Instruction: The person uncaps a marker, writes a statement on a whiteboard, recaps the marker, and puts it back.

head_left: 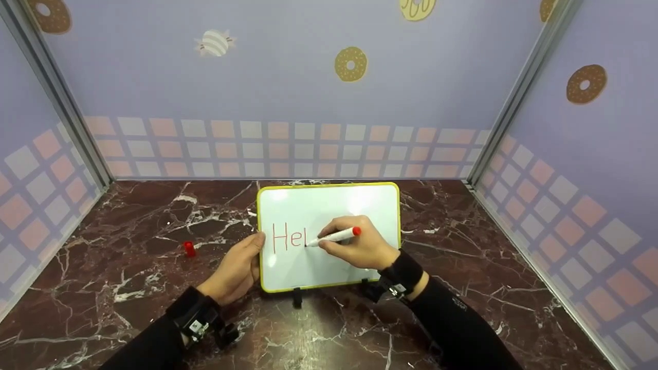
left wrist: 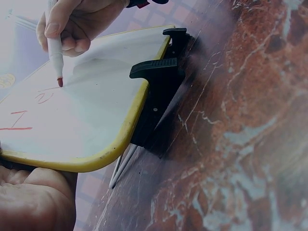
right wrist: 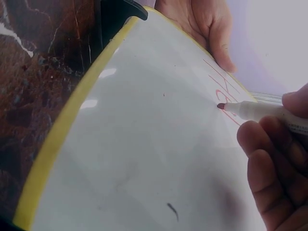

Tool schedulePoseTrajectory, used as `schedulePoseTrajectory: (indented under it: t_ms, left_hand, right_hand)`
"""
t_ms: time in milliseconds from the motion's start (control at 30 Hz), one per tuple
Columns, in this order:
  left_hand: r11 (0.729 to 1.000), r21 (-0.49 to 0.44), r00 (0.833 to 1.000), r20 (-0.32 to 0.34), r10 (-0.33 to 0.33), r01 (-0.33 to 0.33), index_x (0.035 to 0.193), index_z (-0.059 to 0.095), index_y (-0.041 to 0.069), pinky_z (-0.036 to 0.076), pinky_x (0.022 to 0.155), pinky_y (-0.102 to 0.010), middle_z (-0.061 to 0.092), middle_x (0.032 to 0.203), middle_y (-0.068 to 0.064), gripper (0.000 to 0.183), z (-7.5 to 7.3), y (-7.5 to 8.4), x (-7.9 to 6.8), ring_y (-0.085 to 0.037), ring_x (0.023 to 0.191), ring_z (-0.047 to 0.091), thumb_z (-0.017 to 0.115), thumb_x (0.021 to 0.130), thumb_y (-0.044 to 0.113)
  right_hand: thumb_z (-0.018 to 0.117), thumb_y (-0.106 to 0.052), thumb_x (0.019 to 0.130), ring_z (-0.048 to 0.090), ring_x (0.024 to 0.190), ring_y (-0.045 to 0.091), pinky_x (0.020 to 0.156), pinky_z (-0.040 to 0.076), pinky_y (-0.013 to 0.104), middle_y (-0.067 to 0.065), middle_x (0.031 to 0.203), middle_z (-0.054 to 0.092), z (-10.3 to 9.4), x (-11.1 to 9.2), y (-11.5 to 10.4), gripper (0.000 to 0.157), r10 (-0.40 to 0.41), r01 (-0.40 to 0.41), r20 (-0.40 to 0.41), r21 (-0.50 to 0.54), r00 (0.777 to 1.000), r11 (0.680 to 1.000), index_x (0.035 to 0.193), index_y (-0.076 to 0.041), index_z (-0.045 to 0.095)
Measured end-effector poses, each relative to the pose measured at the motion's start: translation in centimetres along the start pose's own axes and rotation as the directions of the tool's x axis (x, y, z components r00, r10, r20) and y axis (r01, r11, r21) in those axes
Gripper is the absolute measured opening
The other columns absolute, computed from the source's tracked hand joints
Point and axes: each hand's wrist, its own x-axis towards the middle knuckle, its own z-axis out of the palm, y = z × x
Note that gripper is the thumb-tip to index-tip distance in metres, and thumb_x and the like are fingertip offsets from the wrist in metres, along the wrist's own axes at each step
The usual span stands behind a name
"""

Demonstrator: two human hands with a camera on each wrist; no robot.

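A small whiteboard (head_left: 360, 203) with a yellow rim stands tilted on black feet on the marble table. Red letters "Hel" (head_left: 289, 238) are written on its left half. My right hand (head_left: 354, 245) pinches a white marker (head_left: 336, 236) with a red end, its tip touching the board just right of the letters (right wrist: 220, 106). My left hand (head_left: 237, 267) holds the board's left edge, thumb on the rim (right wrist: 211, 29). In the left wrist view the marker (left wrist: 55, 53) points down onto the whiteboard (left wrist: 91, 110).
A red marker cap (head_left: 189, 248) lies on the dark red marble table (head_left: 128, 267) left of the board. Patterned walls close the table in at the back and both sides. A black stand (left wrist: 161, 91) props the board from behind.
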Motion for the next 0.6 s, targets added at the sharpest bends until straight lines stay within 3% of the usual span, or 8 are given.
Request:
schedulePoseTrajectory:
  t_ms: [600]
  left_hand:
    - [1.000,0.005,1.000,0.025,0.006,-0.006,0.167,0.030,-0.008,0.061,0.108,-0.050,0.062,0.154,-0.025,0.062,-0.06,0.06,-0.02,-0.029,0.130,0.071,0.034,0.124,0.036]
  right_hand:
    - [0.086,-0.008,0.096,0.063,0.070,0.008,0.061,0.051,0.023,0.000,0.088,0.081,-0.14,0.00,-0.30,0.004,0.046,-0.047,0.013,0.014,0.999,0.999,0.100,-0.008,0.085]
